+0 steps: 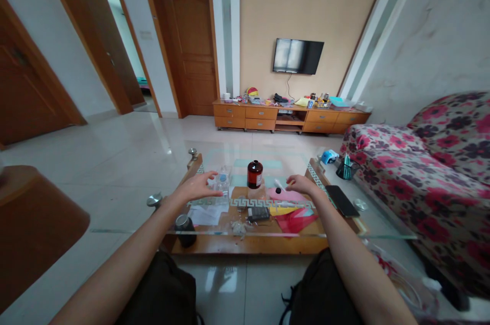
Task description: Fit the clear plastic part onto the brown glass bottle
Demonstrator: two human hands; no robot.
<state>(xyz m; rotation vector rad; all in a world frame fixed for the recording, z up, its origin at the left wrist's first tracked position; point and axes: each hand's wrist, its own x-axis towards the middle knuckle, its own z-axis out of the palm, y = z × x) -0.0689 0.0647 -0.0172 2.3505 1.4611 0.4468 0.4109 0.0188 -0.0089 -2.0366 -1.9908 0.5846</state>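
An amber glass bottle (254, 175) with an open neck and a pale label stands upright on the glass table, between my two hands. My left hand (199, 186) is open, its thumb and fingers spread beside a clear plastic container (223, 179); whether they touch it I cannot tell. Over on the right, my right hand (303, 185) has its fingers apart and slightly curled, with nothing visible in them. Close to its fingertips are a small black cap (278, 191) and a small white object (277, 182) whose kind is unclear.
On the glass table (141, 231) are a black can (185, 230) at left, a phone (342, 201) at right and a pen holder (346, 168). Papers, a red cloth-like piece (296, 221) and a dark box (258, 214) show around the lower shelf. A floral sofa (398, 177) stands right.
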